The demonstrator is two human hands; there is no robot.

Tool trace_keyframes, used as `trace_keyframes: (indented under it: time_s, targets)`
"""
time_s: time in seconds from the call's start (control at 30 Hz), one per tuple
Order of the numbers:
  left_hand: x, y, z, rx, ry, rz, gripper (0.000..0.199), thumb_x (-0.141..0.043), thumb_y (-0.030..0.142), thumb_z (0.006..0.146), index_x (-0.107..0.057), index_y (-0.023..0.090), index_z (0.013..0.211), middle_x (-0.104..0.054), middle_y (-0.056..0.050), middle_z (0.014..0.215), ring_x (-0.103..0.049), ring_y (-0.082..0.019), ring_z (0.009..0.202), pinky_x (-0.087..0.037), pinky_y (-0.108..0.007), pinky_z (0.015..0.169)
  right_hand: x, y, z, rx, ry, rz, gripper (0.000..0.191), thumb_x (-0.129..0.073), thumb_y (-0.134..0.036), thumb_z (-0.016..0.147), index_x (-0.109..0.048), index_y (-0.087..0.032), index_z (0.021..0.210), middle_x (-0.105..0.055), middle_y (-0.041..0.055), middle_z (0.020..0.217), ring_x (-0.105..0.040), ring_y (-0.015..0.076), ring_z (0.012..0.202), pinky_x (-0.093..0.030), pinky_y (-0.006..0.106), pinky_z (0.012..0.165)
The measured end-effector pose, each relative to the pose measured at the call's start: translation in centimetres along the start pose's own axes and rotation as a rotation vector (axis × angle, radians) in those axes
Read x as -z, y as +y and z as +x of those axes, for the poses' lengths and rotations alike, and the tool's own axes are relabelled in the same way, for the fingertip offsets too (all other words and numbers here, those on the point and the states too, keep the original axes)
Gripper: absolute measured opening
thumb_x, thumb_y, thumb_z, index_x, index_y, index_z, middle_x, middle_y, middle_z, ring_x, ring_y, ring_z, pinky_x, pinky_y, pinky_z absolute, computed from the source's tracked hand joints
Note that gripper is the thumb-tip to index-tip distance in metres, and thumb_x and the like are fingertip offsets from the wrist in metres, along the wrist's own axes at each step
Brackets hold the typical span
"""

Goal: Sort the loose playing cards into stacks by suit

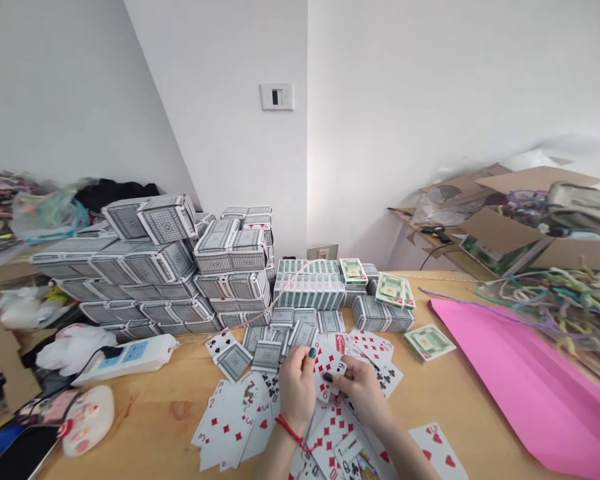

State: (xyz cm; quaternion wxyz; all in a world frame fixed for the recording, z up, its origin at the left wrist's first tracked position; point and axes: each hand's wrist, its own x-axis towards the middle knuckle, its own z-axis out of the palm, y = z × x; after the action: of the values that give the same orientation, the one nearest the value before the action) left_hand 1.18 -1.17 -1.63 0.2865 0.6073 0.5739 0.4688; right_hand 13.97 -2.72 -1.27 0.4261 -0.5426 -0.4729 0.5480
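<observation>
Both hands are close together over scattered playing cards at the lower middle. My left hand (300, 381), with a red string at its wrist, has its fingers curled in at the left edge of a diamond card (325, 360). My right hand (356, 383) pinches the lower right of the same cards, thumb on top. A black nine shows beside its fingers. Face-up cards (225, 427) lie left of the wrists and a five of hearts (437, 450) lies to the right. Face-down cards (267, 355) lie just behind the hands.
Tall stacks of grey-backed decks (155, 263) stand at the back left. Green card boxes (430, 342) and pink paper (520, 387) are on the right. A white power strip (130, 359) and a phone (23, 453) are on the left.
</observation>
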Motion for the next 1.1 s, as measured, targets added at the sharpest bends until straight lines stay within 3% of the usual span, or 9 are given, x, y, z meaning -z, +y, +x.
trace_keyframes:
  time_s: [0.13, 0.33, 0.47, 0.8, 0.93, 1.1]
  targets:
    - [0.1, 0.2, 0.2, -0.039, -0.024, 0.067, 0.021, -0.034, 0.020, 0.081, -0.040, 0.020, 0.061, -0.046, 0.001, 0.061, -0.045, -0.014, 0.059, -0.034, -0.023, 0.057, -0.2, 0.3, 0.0, -0.009, -0.028, 0.047, 0.031, -0.065, -0.044, 0.062, -0.049, -0.018, 0.063, -0.059, -0.0018, 0.046, -0.056, 0.0146, 0.040, -0.040, 0.023, 0.041]
    - [0.4, 0.4, 0.4, -0.055, -0.133, -0.002, 0.021, -0.032, 0.022, 0.084, -0.037, 0.020, 0.064, -0.038, 0.005, 0.056, -0.038, -0.011, 0.051, -0.030, -0.020, 0.051, 0.1, 0.5, 0.2, -0.046, -0.013, 0.089, 0.033, -0.069, -0.043, 0.059, -0.047, -0.018, 0.060, -0.053, -0.0057, 0.043, -0.051, 0.0110, 0.035, -0.039, 0.021, 0.038]
    - [0.3, 0.5, 0.2, -0.046, -0.147, -0.039, 0.021, -0.033, 0.025, 0.085, -0.039, 0.020, 0.066, -0.036, 0.006, 0.055, -0.037, -0.011, 0.050, -0.030, -0.020, 0.050, 0.4, 0.4, 0.2, -0.071, -0.011, 0.091, 0.037, -0.070, -0.044, 0.055, -0.043, -0.019, 0.056, -0.047, -0.0080, 0.039, -0.050, 0.0110, 0.033, -0.038, 0.022, 0.037]
    - [0.3, 0.0, 0.2, 0.063, 0.022, -0.010, 0.025, -0.038, 0.034, 0.084, -0.054, 0.017, 0.076, -0.053, 0.001, 0.055, -0.046, -0.013, 0.048, -0.035, -0.021, 0.046, 0.1, 0.2, 0.2, -0.020, -0.084, 0.047, 0.026, -0.055, -0.039, 0.071, -0.042, -0.020, 0.058, -0.059, -0.0015, 0.045, -0.052, 0.0119, 0.042, -0.037, 0.023, 0.046]
    - [0.3, -0.1, 0.2, 0.020, 0.061, 0.064, 0.024, -0.037, 0.033, 0.084, -0.055, 0.017, 0.082, -0.055, 0.000, 0.055, -0.048, -0.014, 0.045, -0.037, -0.022, 0.045, 0.5, -0.4, -0.1, 0.005, -0.125, 0.026, 0.019, -0.048, -0.024, 0.070, -0.039, -0.020, 0.055, -0.059, -0.0022, 0.046, -0.053, 0.0113, 0.045, -0.034, 0.021, 0.046]
    - [0.0, -0.2, -0.2, -0.090, 0.071, 0.158, 0.021, -0.037, 0.027, 0.085, -0.055, 0.017, 0.087, -0.061, -0.003, 0.064, -0.057, -0.016, 0.053, -0.042, -0.024, 0.051, 0.6, -0.6, 0.0, -0.035, -0.086, -0.029, 0.015, -0.043, -0.020, 0.067, -0.037, -0.021, 0.053, -0.059, -0.0027, 0.043, -0.050, 0.0102, 0.040, -0.031, 0.021, 0.043]
